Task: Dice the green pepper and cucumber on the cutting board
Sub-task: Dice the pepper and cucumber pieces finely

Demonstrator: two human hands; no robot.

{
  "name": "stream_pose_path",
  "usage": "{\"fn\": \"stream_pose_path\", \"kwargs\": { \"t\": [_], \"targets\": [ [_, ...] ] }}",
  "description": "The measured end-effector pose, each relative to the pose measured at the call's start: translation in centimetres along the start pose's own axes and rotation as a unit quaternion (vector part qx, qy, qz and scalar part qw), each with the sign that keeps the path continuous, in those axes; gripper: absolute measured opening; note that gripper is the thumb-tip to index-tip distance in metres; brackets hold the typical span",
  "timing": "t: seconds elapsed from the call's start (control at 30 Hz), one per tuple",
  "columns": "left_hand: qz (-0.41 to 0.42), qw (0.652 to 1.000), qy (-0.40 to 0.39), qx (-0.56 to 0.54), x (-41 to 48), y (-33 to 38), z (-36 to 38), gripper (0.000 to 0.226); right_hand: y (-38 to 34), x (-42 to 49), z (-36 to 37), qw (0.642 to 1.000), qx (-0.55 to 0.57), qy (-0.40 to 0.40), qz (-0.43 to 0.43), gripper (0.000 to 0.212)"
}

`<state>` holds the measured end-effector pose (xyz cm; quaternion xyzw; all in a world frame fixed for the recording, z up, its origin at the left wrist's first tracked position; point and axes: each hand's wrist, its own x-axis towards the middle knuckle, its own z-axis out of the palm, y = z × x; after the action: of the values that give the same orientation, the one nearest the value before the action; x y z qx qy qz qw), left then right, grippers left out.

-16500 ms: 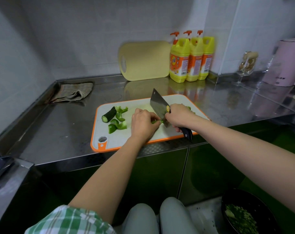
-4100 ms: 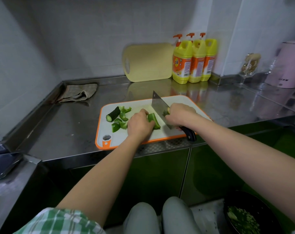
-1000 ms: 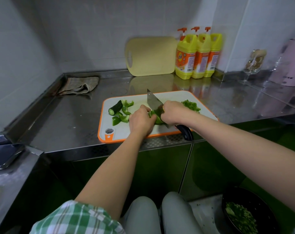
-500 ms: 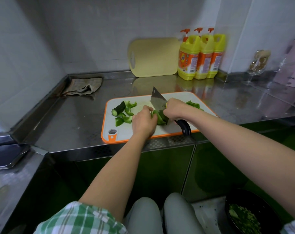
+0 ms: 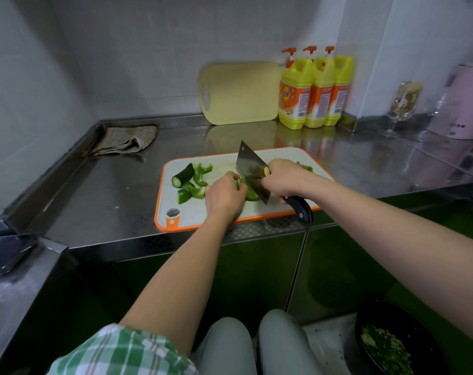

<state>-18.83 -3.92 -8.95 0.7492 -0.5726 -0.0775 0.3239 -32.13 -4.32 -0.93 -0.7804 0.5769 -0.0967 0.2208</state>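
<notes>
On cutting board [image 5: 281,158], cucumber [image 5: 182,175] lying diagonally, cut end near-left

Dim, cool, flat light, brighter toward the upper right wall. The steel desk [image 5: 108,190] mirrors the detergent bottles [image 5: 315,90] and carries pale glare at its right end. The white cutting board [image 5: 230,209] is the brightest patch, while the cabinets [image 5: 230,280] below sink into shadow. Wide-angle distortion bows the edges, and the wine glass [image 5: 403,104] looks smeared.

Left hand [image 5: 224,196] curled over the green pepper [image 5: 250,195], right hand [image 5: 281,180] at its 3 o'clock gripping the knife [image 5: 249,167], forearms outstretched.
</notes>
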Motion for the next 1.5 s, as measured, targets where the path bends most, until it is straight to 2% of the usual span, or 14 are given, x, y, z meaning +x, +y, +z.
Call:
{"fn": "stream_pose_path", "kwargs": {
  "t": [0.2,0.67,0.97,1.23,1.5],
  "targets": [
    [-0.01,1.0,0.0,0.004,0.0,0.2,0.0,0.033,-0.5,-0.9,0.4,0.999,-0.048,-0.006,0.0,0.014],
    [-0.002,1.0,-0.016,0.024,-0.1,0.4,-0.2,0.031,-2.0,-0.8,-0.1,0.994,-0.105,-0.03,-0.008,0.022],
    [-0.001,1.0,-0.029,0.005,-0.4,0.4,-0.5,0.035,-0.5,1.6,1.7,0.999,-0.01,0.043,0.009,0.021],
    [0.002,1.0,-0.007,-0.012,-0.7,0.5,-0.5,0.038,1.7,1.9,1.8,0.995,0.075,0.069,0.02,0.009],
    [0.001,0.999,-0.016,0.041,-0.2,0.7,-0.2,0.036,1.2,0.6,-0.3,0.997,0.078,0.01,0.005,0.018]
  ]
}}
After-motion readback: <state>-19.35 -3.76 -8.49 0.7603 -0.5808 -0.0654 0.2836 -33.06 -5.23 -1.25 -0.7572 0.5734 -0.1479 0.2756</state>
